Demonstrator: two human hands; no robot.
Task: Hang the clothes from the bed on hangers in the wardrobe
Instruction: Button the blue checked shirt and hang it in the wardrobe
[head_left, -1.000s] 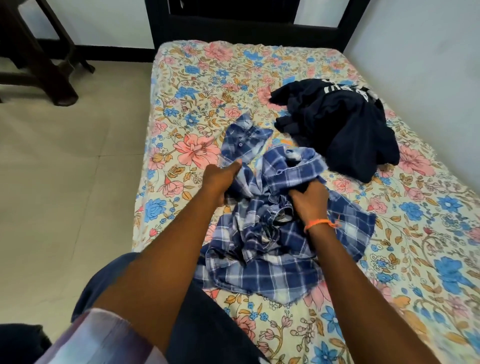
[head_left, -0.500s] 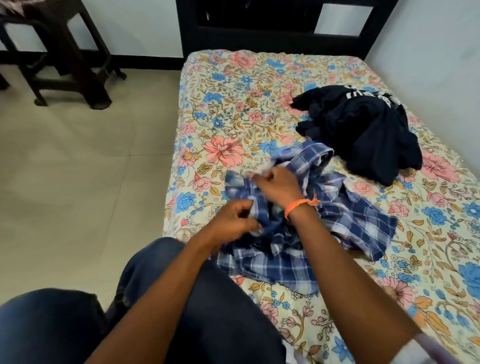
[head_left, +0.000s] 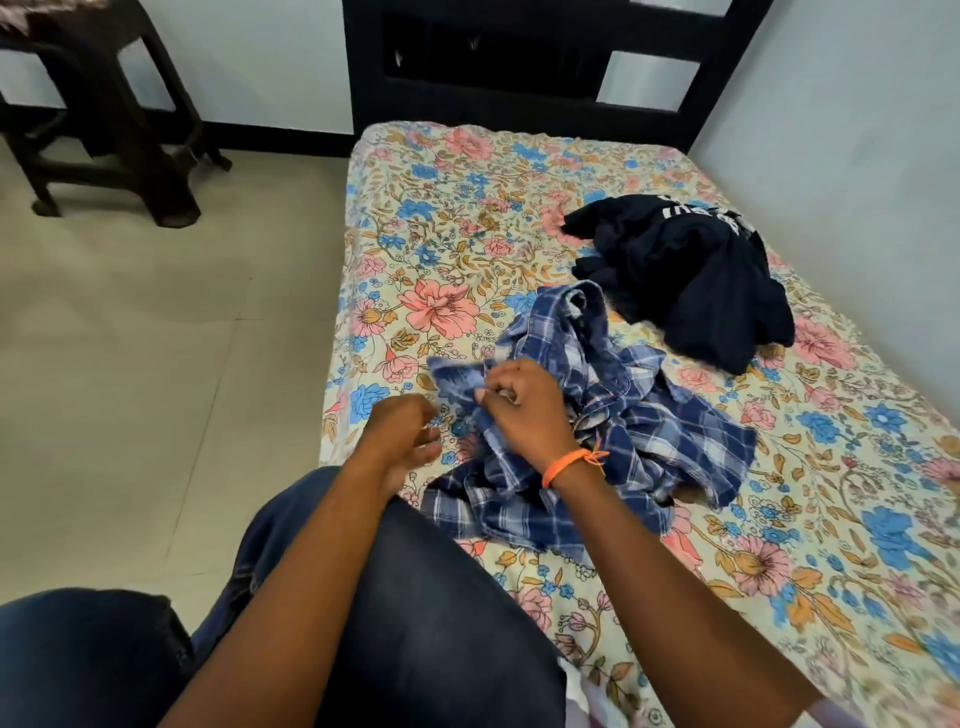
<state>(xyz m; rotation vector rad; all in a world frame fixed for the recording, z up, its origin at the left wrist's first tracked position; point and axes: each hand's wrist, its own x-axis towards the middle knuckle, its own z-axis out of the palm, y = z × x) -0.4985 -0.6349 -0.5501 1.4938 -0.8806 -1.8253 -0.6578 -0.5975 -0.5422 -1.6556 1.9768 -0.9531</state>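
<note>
Floral bed (head_left: 415, 218): right hand (head_left: 524, 410) pinches the plaid shirt (head_left: 649, 431) near the dark garment (head_left: 691, 280); left hand (head_left: 402, 441) seems clenched, empty. Next: find the collar.

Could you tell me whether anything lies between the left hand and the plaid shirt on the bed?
Nothing visible does. The left hand is curled beside the shirt, holding nothing, with only bare bedsheet between them. The right hand already pinches the shirt's fabric. The dark garment lies farther back, apart.
</note>
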